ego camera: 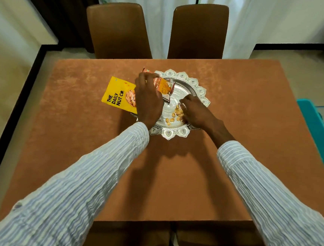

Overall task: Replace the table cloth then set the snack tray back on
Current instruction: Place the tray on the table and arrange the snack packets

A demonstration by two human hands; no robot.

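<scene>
**A:** Looked like the tail end of the job. Brown table cloth (173,163) already spread flat, silver snack tray (197,82) back on it near the middle. Farthest left, just outside the left hand's grip: yellow nut pouch (116,94), flat on the cloth, its right end tucked under that wrist and touching the tray's left rim.

**B:** And the left hand (148,97) itself? Holding something or not?

**A:** Clenched round an orange snack packet (163,86), fingers curled over its top end, packet tilted with the lower end down over the tray's bowl. Probably being set in or emptied, hard to say which.

**B:** Right side?

**A:** Just right of that packet, loose nuts (177,114) scattered in the tray's near part. Right hand (196,111) down among them, fingers bent. Couldn't tell whether pinching a nut or only nudging them; fingertips hidden.

**B:** So which step, then?

**A:** Guessing: cloth swap done, tray returned, now only tidying the snacks on it. Next move probably needed that packet laid flat inside the rim, then the yellow pouch lifted off the cloth and onto the tray. Needed a light touch too, or those nuts would skitter out over the edge.
</scene>
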